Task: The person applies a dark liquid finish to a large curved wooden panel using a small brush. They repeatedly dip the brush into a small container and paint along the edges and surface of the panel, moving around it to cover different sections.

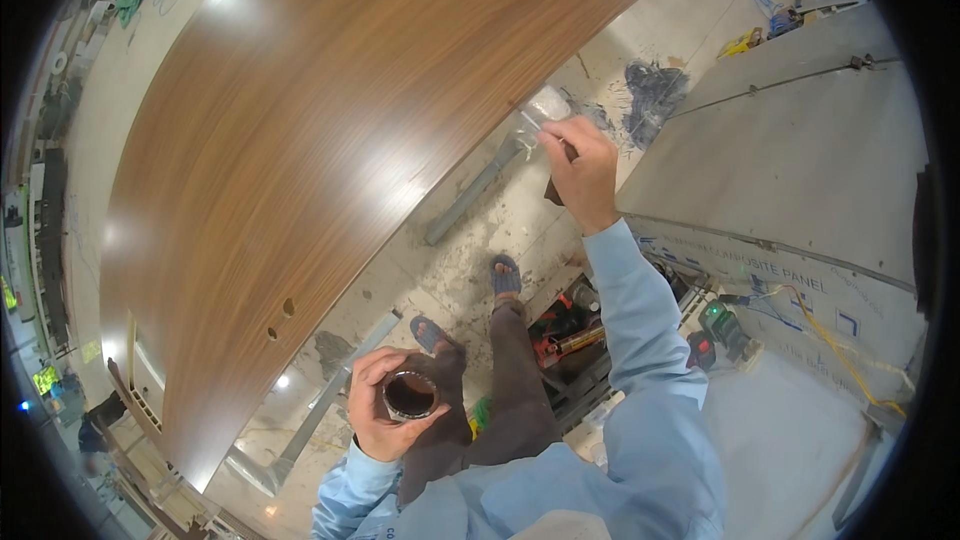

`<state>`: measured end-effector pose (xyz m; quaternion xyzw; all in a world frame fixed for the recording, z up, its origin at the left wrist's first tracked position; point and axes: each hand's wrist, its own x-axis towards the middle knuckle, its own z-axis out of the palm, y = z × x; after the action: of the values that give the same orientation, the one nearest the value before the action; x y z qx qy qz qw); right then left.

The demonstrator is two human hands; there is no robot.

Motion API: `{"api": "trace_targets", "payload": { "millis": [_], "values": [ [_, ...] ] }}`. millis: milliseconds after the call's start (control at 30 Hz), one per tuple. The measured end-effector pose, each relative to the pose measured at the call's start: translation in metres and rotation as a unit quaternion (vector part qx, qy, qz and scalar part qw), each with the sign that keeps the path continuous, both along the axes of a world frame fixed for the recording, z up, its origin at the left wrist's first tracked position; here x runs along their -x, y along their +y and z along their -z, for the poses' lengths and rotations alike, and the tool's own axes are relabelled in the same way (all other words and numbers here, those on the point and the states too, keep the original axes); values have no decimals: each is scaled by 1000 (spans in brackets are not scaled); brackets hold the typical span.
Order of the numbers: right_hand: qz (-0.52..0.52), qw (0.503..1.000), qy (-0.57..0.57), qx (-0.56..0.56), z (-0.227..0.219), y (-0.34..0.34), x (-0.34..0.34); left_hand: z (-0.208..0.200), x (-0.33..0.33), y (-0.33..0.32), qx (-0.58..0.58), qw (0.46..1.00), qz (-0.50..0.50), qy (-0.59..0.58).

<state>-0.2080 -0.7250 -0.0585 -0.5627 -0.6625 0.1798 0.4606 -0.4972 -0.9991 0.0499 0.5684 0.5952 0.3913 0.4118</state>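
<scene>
Wood-grain panel fills the left and far side — likely heavy, stiff and slick, best taken by its edges. Near its right side, the left hand wraps a round container, probably light; grip its wall. Farther right, the right hand pinches a slim tool — light, I'd judge — near the panel's edge.

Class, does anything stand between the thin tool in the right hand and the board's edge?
Nothing visible does: from the right hand, the thin tool points toward the edge of the wood-grain board; tip contact is unclear.
</scene>
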Motion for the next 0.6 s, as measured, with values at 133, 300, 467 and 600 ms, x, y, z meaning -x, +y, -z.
{"api": "trace_targets", "payload": {
  "millis": [133,300,467,600],
  "values": [
    [62,998,9,19,2,22,-23,0,-25,17,17,999,-38,-3],
    [-23,1000,7,11,3,36,-38,3,-47,31,28,998,-49,-16],
    [77,995,60,-7,3,68,-59,0,-61,45,30,999,-26,7],
    [34,998,42,27,5,75,-70,-4,-68,55,17,999,0,34]
  ]
}}
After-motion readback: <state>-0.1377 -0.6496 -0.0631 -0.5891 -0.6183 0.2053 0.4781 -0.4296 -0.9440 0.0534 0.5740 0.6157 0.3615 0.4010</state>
